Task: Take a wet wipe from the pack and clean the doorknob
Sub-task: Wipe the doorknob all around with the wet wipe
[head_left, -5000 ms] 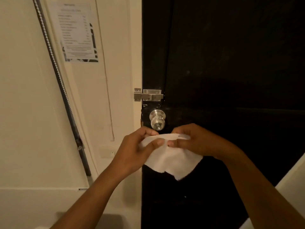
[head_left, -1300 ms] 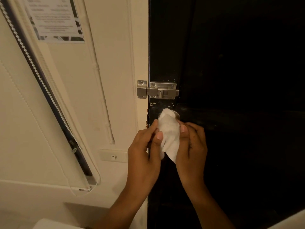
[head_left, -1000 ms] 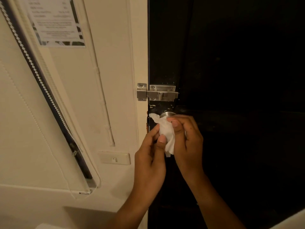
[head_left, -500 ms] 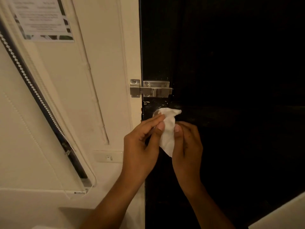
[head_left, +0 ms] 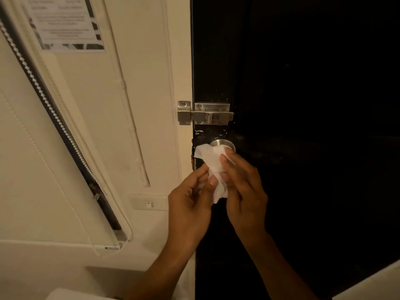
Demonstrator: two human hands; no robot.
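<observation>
1. The round brushed-metal doorknob (head_left: 223,144) sits on the left edge of the black door (head_left: 303,105); only its upper rim shows, the rest is covered.
2. A crumpled white wet wipe (head_left: 213,161) is bunched over the knob's near face, one corner sticking out to the left and a tail hanging down between the two hands.
3. The right hand (head_left: 243,191) has its fingers curled over the wipe, pressing it against the knob from the right.
4. The left hand (head_left: 192,204) pinches the lower part of the wipe between thumb and bent fingers, just left of the right hand.
5. Just above the knob, a silver metal slide bolt (head_left: 205,113) spans from the door to the cream door frame (head_left: 181,72).
6. On the cream wall to the left there is a white light switch plate (head_left: 149,202), near the left hand.
7. Farther left hangs a pale roller blind (head_left: 32,159) with a beaded cord, and a printed paper notice (head_left: 65,24) is stuck up high.
</observation>
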